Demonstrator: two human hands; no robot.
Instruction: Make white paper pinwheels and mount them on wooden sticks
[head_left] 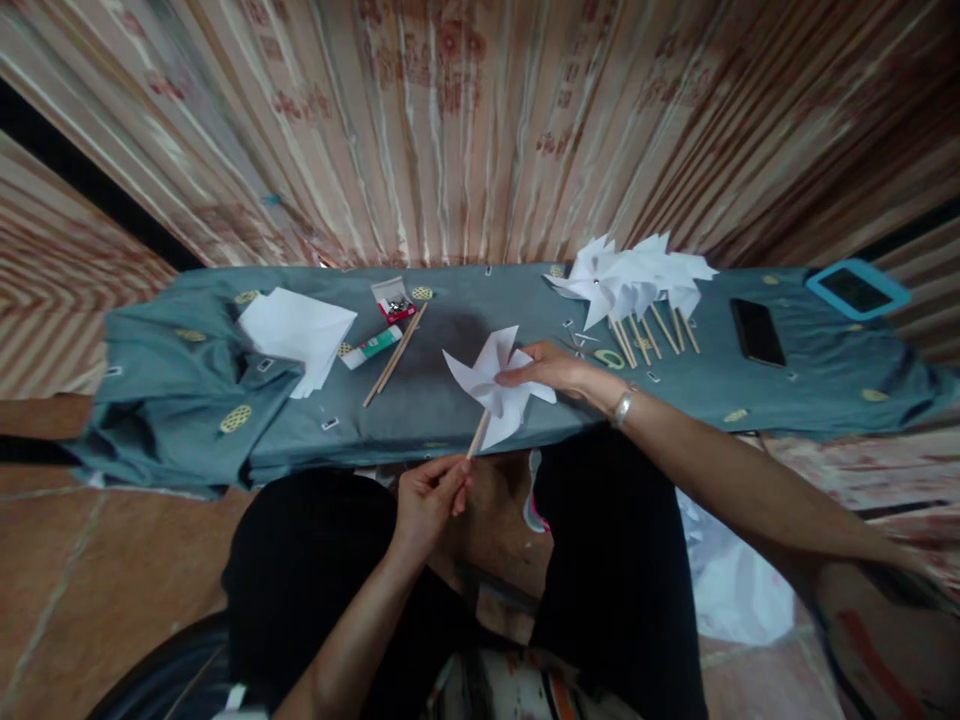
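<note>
White pinwheel (491,368); both hands (429,495) (553,368) pinching

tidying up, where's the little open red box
In the head view, the red box sits left of centre on the cloth, just beyond the green-and-white tube and beside the far ends of the wooden sticks.

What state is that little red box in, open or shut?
Open: the red box has its flap raised, and small shiny pieces show inside.

Left of the pinwheel (490,362) lie papers (300,325); right, a phone (757,332).
</note>
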